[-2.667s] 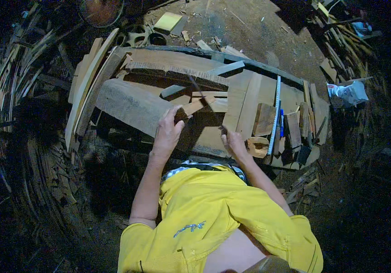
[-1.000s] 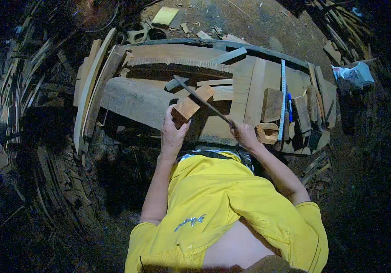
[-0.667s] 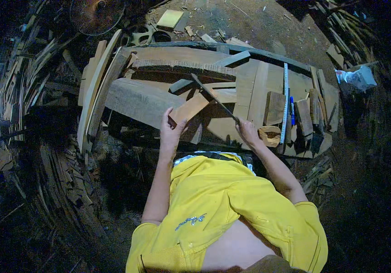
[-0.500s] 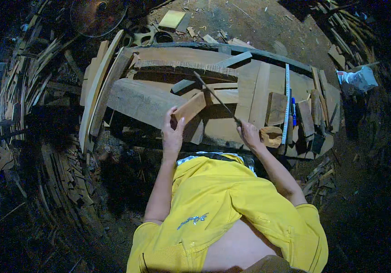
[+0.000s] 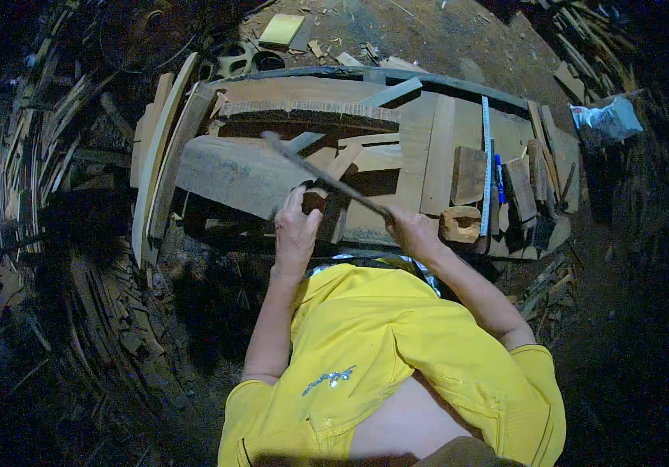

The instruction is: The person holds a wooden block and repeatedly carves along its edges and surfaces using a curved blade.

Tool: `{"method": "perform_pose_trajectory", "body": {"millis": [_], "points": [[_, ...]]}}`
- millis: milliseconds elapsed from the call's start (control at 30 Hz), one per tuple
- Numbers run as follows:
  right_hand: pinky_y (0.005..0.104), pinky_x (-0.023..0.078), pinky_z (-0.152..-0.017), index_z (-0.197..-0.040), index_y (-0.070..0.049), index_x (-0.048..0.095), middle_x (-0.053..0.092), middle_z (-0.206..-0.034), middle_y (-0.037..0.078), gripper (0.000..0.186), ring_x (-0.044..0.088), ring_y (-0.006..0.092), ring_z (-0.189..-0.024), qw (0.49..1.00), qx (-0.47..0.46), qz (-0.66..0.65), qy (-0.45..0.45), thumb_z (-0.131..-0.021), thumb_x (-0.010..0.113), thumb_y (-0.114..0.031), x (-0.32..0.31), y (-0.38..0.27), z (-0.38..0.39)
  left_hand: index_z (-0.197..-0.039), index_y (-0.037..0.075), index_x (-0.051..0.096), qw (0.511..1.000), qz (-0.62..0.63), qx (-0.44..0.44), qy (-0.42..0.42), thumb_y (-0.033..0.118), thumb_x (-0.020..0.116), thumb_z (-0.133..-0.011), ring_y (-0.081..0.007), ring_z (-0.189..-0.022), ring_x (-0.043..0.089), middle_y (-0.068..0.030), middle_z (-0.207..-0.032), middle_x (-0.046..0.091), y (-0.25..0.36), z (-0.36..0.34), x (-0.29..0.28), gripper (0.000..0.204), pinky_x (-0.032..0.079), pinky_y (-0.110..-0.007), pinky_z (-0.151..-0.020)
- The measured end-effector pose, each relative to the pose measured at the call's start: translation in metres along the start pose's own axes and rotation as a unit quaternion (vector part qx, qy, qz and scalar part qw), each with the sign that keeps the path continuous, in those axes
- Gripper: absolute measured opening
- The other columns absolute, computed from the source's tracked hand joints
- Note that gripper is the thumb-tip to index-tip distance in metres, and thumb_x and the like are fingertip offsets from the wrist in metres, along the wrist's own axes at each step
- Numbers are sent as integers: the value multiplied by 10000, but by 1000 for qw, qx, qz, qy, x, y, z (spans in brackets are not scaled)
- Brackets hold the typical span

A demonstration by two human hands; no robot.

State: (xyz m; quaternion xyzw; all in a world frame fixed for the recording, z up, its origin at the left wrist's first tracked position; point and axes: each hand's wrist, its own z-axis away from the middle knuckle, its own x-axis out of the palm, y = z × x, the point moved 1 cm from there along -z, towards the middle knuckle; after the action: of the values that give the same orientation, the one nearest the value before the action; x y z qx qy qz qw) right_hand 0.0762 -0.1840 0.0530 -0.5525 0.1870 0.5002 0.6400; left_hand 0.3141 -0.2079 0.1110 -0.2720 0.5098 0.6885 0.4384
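Observation:
A small brown wooden block (image 5: 314,202) is in my left hand (image 5: 295,233), gripped between thumb and fingers over the near edge of the workbench (image 5: 419,140). My right hand (image 5: 414,235) is closed round the near end of a long, narrow, dark file (image 5: 350,192). The file slants away to the far left, across the top of the block. Motion smears its far end, and whether it touches the wood I cannot tell. Right of that hand lies a notched wooden block (image 5: 461,224).
A wide grey plank (image 5: 229,173) lies at the bench's left. At the right are a pale measuring strip (image 5: 486,156), a blue pen (image 5: 499,179) and several wood blocks. A crumpled plastic bag (image 5: 611,118) sits beyond the right end. Long boards (image 5: 165,152) lean along the left end.
The file has swung left with my right hand and now crosses over the block. My left hand has tilted the block, so its end face shows more. The view has shifted slightly.

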Motion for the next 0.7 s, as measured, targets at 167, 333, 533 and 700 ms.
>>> {"method": "perform_pose_trajectory", "body": {"millis": [167, 333, 533, 700], "points": [[469, 497, -650, -1080, -91, 556, 632, -813, 189, 260, 618, 375, -736, 997, 12, -77, 27, -829, 525, -152, -1, 34, -27, -1160, -32, 484, 966, 227, 52, 111, 52, 519, -747, -411, -995, 532, -256, -1085, 545, 6, 1, -6, 422, 428, -423, -874], [491, 507, -617, -1151, -168, 533, 635, -776, 169, 321, 623, 369, -686, 999, -20, -37, 5, -830, 535, -184, -2, 32, -6, -1167, -9, 490, 969, 202, 74, 124, 15, 524, -730, -397, -991, 539, -242, -1083, 552, 12, 0, -9, 439, 428, -423, -876], [487, 491, -584, -1101, -129, 547, 604, -724, 199, 276, 609, 384, -670, 998, -7, -31, 48, -826, 546, -157, 18, 64, -25, -1173, 7, 501, 971, 213, 42, 97, -12, 541, -706, -369, -974, 546, -219, -1086, 541, 0, -1, -9, 469, 439, -395, -862], [490, 464, -599, -1008, -46, 561, 584, -744, 227, 198, 595, 397, -719, 999, 26, -25, 25, -836, 548, -144, 23, 84, -18, -1215, 64, 500, 942, 316, -24, 110, 50, 585, -773, -284, -980, 536, -165, -1089, 520, -13, -1, 3, 450, 435, -353, -857]]}}
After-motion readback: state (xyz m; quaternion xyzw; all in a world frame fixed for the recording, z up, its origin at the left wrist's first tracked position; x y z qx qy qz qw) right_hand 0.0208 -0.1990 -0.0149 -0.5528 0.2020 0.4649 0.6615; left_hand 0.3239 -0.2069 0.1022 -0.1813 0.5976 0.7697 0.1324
